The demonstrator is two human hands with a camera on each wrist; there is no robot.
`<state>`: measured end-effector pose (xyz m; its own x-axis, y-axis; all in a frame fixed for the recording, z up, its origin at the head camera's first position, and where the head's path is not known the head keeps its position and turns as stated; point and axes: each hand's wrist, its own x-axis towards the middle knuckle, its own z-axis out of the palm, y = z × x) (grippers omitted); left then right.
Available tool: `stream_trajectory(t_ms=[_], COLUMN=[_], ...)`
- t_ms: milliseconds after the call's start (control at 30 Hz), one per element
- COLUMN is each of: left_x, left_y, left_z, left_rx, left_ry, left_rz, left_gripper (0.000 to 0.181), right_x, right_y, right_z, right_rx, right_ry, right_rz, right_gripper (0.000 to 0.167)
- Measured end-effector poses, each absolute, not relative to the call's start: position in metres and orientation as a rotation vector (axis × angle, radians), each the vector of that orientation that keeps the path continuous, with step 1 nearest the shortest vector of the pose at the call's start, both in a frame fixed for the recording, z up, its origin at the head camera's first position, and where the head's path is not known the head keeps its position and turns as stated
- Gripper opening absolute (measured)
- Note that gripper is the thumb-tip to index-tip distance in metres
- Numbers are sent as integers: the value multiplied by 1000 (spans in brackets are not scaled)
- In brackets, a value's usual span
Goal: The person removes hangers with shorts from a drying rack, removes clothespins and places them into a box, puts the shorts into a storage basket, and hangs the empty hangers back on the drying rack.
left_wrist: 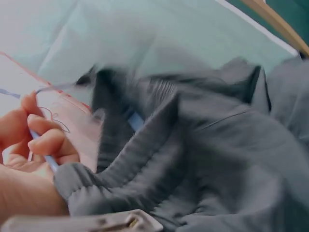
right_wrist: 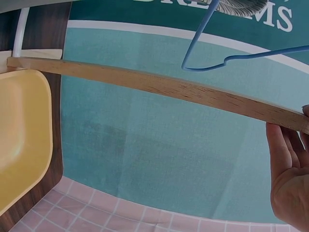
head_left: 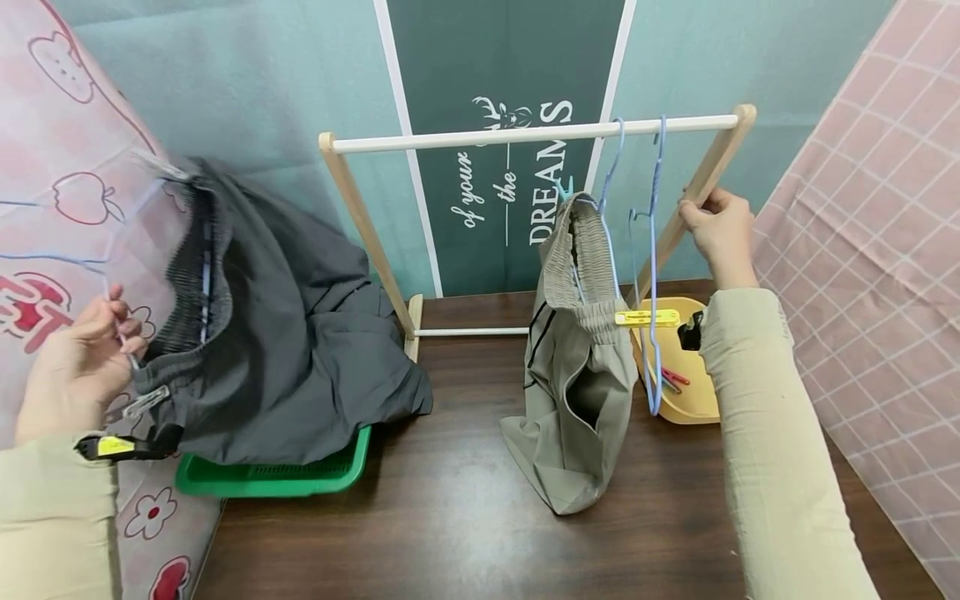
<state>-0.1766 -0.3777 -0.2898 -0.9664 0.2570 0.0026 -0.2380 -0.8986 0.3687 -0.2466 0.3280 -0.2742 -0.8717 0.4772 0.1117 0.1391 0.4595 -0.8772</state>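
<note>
On the left, my left hand (head_left: pixel 78 362) grips a light blue hanger (left_wrist: pixel 46 157), partly blurred in the head view. Dark grey trousers (head_left: pixel 277 317) with an elastic waist hang from it, a grey clothespin (head_left: pixel 146 402) at the near side of the waistband. Their legs drape over a green basket (head_left: pixel 330 479). My right hand (head_left: pixel 720 229) holds the right wooden post (right_wrist: pixel 193 92) of a small clothes rack (head_left: pixel 465 140), thumb and fingers on either side. Grey-green trousers (head_left: pixel 577 392) hang from the rack's white bar, with a yellow clothespin (head_left: pixel 647 317) at their waist.
A bare blue hanger (head_left: pixel 654 250) hangs right of the grey-green trousers. Below it, a yellow basin (head_left: pixel 697 400) holds a few clothespins. A patterned cloth (head_left: pixel 90 100) borders the left side; a pink checked one (head_left: pixel 877 250) borders the right.
</note>
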Motion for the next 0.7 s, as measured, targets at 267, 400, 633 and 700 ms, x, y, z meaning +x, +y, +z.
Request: stream_trajectory(t_ms=[267,400,633,700], left_x=[-174,-173,-178,-179], left_y=[-366,-355,-340,-336], left_z=[-276,-271,-252,-247], left_rx=[49,41,61,49], left_ry=[540,635,637,625], left_rz=[3087,3218,3383,3434], left_gripper=[21,13,12,12], right_x=[-246,-246,-246,-246], right_y=[327,326,328,328], right_z=[-274,-274,-274,-274], right_rx=[-509,-506,-508,-509], right_ry=[-2362,-2353,-2356,-2355], right_rz=[1404,1434,1421,1414], right_gripper=[42,42,42,42])
